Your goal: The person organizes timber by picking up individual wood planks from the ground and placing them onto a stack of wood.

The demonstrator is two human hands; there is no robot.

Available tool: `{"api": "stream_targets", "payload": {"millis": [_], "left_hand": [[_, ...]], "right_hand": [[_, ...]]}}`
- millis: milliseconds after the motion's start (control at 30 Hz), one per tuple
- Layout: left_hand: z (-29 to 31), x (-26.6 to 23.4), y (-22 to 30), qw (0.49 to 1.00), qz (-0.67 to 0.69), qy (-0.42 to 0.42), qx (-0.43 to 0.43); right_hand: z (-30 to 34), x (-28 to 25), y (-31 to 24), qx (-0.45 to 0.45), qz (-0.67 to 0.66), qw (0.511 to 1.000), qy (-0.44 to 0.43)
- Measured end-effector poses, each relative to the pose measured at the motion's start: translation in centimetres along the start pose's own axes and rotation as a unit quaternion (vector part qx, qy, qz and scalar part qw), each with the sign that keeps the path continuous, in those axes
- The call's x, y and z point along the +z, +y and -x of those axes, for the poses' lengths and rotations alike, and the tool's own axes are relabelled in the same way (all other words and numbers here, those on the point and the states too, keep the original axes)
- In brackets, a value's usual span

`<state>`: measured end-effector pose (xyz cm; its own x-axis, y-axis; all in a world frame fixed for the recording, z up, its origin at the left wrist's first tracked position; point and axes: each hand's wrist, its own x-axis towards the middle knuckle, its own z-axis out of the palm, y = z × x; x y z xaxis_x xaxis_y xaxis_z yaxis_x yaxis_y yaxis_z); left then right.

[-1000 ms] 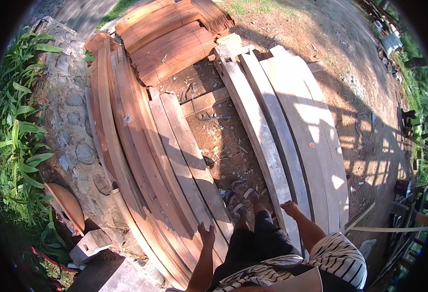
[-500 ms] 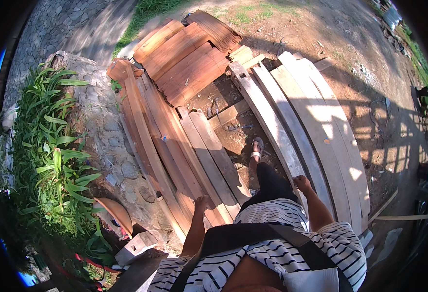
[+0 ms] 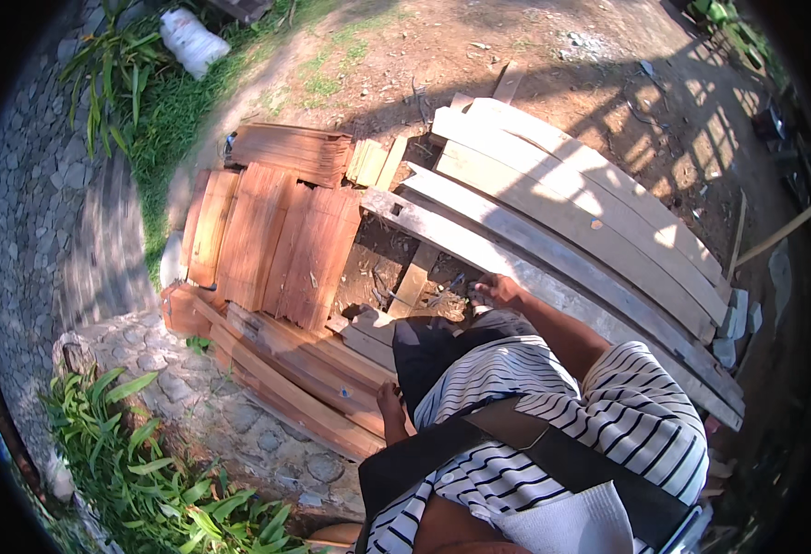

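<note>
My left hand hangs low by my thigh, above the long brown boards on the left. Its fingers are loosely curled, and I see nothing in them. In front of my body my right hand hangs beside the pale beam with a square hole near its end. Its fingers are a little apart and hold nothing that I can see. Ahead lie stacks of thin reddish-brown wooden slats. Long brown boards run beneath them toward me. My feet are hidden.
Wide pale planks lie side by side on the right. A short wooden crosspiece lies on the dirt between the timbers. A stone-set ledge and leafy plants border the left. A white sack lies on the grass at the far left.
My view and body have turned to the left, so the timbers now slant across the picture. My right hand has moved forward and its fingers have loosened. The white sack has come into view.
</note>
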<state>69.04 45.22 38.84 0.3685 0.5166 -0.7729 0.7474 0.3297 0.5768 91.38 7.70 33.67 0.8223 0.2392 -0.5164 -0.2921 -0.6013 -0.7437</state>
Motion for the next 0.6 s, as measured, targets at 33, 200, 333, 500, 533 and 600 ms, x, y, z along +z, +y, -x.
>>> {"api": "stream_targets", "payload": {"millis": [33, 200, 333, 500, 533, 600], "left_hand": [[-1.8, 1.6, 3.5, 0.998, -0.037, -0.046, 0.021], [-11.2, 10.1, 16.5, 0.942, -0.221, -0.25, 0.017], [-18.6, 13.3, 27.3, 0.869, -0.382, -0.313, 0.028], [-29.6, 15.6, 43.5, 0.791, -0.489, -0.362, 0.056], [-31.2, 16.3, 47.1, 0.784, -0.499, -0.363, 0.07], [-33.4, 18.1, 52.1, 0.758, -0.524, -0.378, 0.084]], "right_hand": [[-1.5, 0.2, -3.2, -0.02, -0.03, 0.999, 0.009], [-6.2, 1.5, -11.8, -0.035, -0.092, 0.994, 0.04], [-6.4, 4.0, -10.9, 0.023, -0.155, 0.973, 0.172], [0.1, 14.9, -7.6, 0.359, -0.299, 0.712, 0.524], [1.3, 18.0, -8.7, 0.394, -0.391, 0.606, 0.569], [4.4, 24.8, -11.2, 0.508, -0.312, 0.554, 0.581]]}}
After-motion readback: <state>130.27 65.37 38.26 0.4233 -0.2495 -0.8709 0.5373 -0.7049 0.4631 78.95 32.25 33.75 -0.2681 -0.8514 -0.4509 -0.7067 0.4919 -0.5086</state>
